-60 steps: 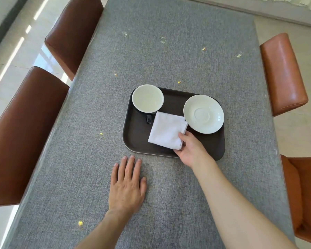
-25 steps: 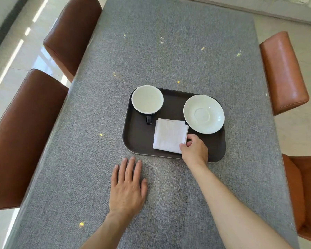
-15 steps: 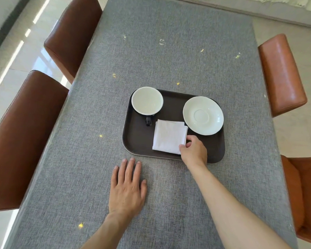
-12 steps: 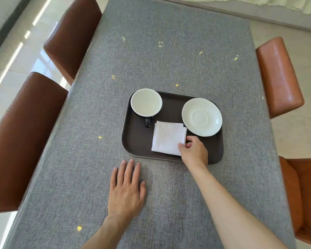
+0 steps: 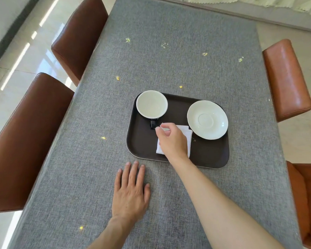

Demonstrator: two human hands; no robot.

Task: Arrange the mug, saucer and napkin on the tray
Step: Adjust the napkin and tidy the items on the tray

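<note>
A dark brown tray (image 5: 142,141) lies on the grey table. A white mug (image 5: 151,104) stands in the tray's far left corner, its dark handle (image 5: 152,124) pointing toward me. At the tray's far right sits a white saucer (image 5: 207,120). A folded white napkin (image 5: 186,133) lies between them at the near middle, mostly hidden under my right hand (image 5: 172,141). That hand's thumb and forefinger pinch the napkin's far left corner, just beside the mug handle. My left hand (image 5: 130,193) rests flat on the table in front of the tray, fingers spread, holding nothing.
The grey cloth-covered table (image 5: 169,60) stretches away from me. Two brown leather chairs (image 5: 25,141) (image 5: 79,36) stand along its left side and two orange-brown chairs (image 5: 285,78) (image 5: 309,194) along its right. A pale tiled floor surrounds it.
My right hand has moved from the napkin's right edge across it to its far left corner by the mug handle. The napkin lies squarer than 2.4 s ago. My left hand stayed still.
</note>
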